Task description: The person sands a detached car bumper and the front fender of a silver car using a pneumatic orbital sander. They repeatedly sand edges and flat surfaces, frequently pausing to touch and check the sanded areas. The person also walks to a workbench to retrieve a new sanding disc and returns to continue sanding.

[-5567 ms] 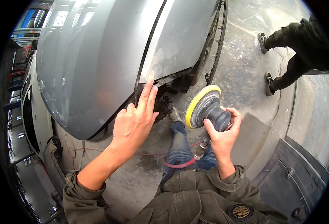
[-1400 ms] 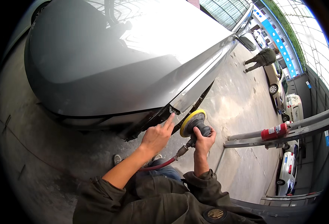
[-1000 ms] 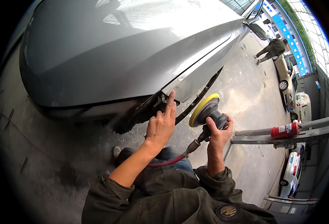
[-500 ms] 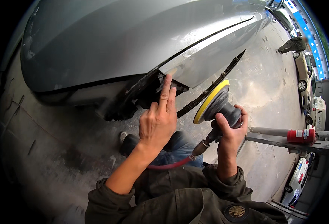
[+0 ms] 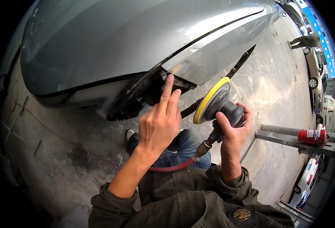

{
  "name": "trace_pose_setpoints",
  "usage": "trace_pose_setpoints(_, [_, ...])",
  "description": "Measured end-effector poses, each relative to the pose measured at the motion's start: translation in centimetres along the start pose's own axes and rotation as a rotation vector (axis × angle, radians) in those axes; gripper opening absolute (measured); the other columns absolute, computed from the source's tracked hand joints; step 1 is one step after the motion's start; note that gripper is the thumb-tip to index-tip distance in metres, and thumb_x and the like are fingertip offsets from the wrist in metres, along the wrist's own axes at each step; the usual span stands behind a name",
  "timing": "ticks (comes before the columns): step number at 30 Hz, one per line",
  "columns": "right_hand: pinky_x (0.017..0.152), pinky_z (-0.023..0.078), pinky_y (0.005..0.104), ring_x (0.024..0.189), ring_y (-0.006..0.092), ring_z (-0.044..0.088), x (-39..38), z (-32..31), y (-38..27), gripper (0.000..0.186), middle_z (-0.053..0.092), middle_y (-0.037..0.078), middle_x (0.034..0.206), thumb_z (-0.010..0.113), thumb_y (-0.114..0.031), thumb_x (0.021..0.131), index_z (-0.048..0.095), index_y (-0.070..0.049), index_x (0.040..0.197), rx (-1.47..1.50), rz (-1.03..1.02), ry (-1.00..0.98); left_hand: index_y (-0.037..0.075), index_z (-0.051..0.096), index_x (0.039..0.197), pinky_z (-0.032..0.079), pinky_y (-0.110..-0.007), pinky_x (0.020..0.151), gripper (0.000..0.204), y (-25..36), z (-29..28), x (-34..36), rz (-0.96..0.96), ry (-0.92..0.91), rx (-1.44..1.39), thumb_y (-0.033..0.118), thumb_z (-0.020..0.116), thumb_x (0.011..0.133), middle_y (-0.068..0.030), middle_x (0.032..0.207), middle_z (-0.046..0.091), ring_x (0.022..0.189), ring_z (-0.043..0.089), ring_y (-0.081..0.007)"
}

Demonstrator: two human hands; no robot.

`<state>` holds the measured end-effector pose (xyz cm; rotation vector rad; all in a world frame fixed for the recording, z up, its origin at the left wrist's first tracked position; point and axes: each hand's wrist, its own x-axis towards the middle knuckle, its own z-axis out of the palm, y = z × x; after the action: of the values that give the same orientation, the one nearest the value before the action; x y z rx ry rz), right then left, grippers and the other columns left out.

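We have the silver-grey hood [image 5: 99, 45] spread across the far left; right of it runs the fender [image 5: 220, 53]; a red hose [image 5: 173, 166] curves nearer us to the round sander [image 5: 221, 104], which we hold tilted, yellow rim up, in our right hand [image 5: 236, 123], apart from the fender; our left hand [image 5: 159, 125] grips nothing, two fingers extended; whether its fingertip touches the pale patch [image 5: 178, 69] at the fender's near corner, we cannot tell.

We count one left hand [image 5: 158, 127] and one right hand [image 5: 236, 132], one sander [image 5: 224, 103] with one red hose [image 5: 171, 167] attached, one grey car [image 5: 99, 45]; at right, one red cylinder [image 5: 312, 137], at least three other cars [image 5: 314, 71] and, far off, one person [image 5: 306, 41].
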<state>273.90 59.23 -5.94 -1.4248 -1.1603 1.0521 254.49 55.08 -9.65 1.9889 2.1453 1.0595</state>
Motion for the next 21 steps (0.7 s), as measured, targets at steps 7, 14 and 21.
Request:
trace_pose_setpoints(7, [0.077,0.058,0.0294,0.092,0.0161,0.067,-0.9,0.7,-0.1,0.062,0.060,0.009,0.111,0.088,-0.005,0.080,0.051,-0.001,0.129,-0.018,-0.005,0.045,-0.001,0.059,0.130,0.061,-0.032,0.064,0.046,1.4,1.4,-0.1,-0.110,0.021,-0.549,-0.001,0.067,0.085,-0.0279,0.161,0.037,0.074,0.075,-0.0233])
trace_pose_setpoints(14, [0.074,0.059,0.0291,0.091,0.0156,0.067,-1.3,1.1,-0.8,0.062,0.060,0.009,0.110,0.087,-0.005,0.080,0.050,-0.001,0.129,-0.017,-0.001,0.083,-0.003,0.056,0.133,0.060,-0.033,0.064,0.046,1.4,2.2,0.0,-0.076,0.071,-0.708,-0.004,0.060,0.087,-0.0301,0.165,0.026,0.081,0.075,-0.0260])
trace_pose_setpoints(21, [0.072,0.060,0.0292,0.087,0.0152,0.067,-1.8,1.6,-1.2,0.061,0.061,0.008,0.108,0.088,-0.005,0.080,0.051,-0.001,0.128,-0.026,-0.004,0.145,-0.002,0.063,0.127,0.059,-0.034,0.058,0.046,0.9,0.3,0.6,0.082,-0.100,-0.278,0.000,0.066,0.081,-0.0239,0.163,0.035,0.079,0.076,-0.0273])
